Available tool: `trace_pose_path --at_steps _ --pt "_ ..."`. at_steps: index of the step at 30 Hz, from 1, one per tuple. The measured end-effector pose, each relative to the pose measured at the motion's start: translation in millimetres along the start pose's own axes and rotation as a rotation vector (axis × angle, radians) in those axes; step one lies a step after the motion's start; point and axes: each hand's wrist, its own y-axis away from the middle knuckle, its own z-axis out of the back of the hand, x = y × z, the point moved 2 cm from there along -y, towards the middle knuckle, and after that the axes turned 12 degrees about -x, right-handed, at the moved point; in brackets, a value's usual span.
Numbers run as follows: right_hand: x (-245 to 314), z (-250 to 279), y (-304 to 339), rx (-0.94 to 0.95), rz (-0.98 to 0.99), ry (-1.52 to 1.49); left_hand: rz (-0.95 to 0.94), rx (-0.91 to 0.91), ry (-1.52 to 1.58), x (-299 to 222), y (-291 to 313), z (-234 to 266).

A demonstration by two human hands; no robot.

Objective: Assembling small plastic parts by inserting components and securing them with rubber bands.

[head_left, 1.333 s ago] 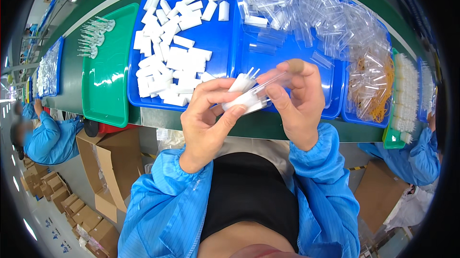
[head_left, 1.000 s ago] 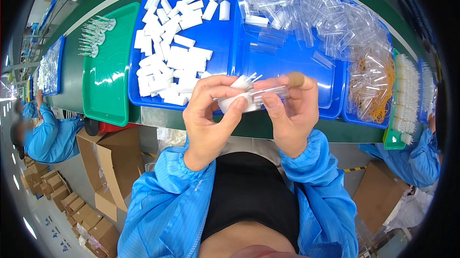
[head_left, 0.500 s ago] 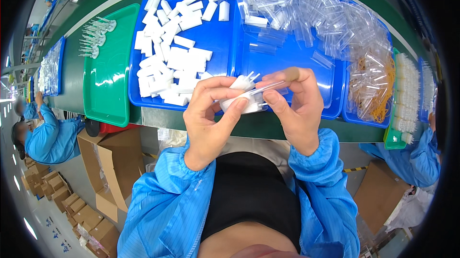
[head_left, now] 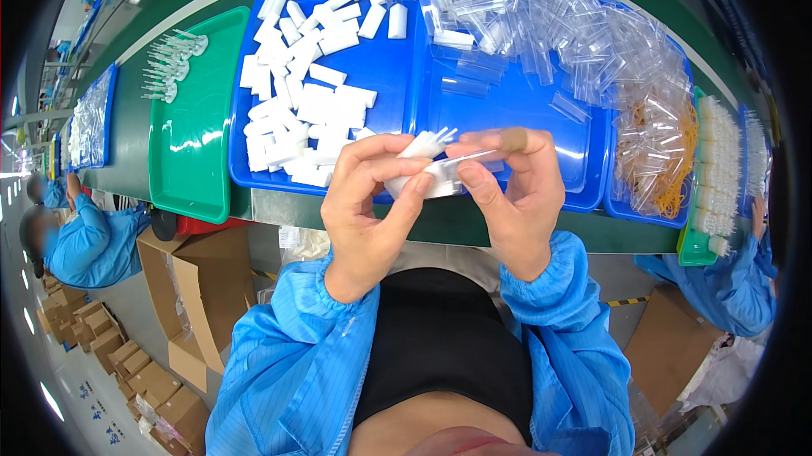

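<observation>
My left hand [head_left: 372,211] is closed round a white foam-like piece [head_left: 441,178]. A second white piece [head_left: 420,146] with thin white tubes sticking out of its end lies between the same fingers. My right hand [head_left: 520,198] pinches a clear plastic sleeve [head_left: 474,158] between thumb and fingers, its left end against the white piece. How far the sleeve goes over that piece I cannot tell. Both hands meet above the near edge of the blue trays. A tan patch is wrapped on one right finger.
A blue tray [head_left: 385,75] holds many white blocks. Beside it, another blue tray [head_left: 516,118] carries heaped clear sleeves. Orange rubber bands [head_left: 677,160] lie further right, near a green tray [head_left: 696,246] of white parts. Left is a green tray [head_left: 190,160] with thin-stemmed pieces [head_left: 173,63]. Co-workers sit at both sides.
My right hand has shifted slightly left and the clear sleeve has come closer to the white piece in my left hand. The left hand is almost still.
</observation>
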Motion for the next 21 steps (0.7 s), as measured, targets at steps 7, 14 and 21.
trace_pose_path --at_steps 7,14,21 --pt "7 11 -19 0.133 0.049 0.175 -0.045 0.012 -0.045 1 -1 1" --pt "13 16 -26 0.090 -0.282 -0.102 0.031 0.068 0.094 -13 -4 4" --pt "0 26 -17 0.178 -0.192 -0.063 -0.035 0.130 0.242 1 -1 10"
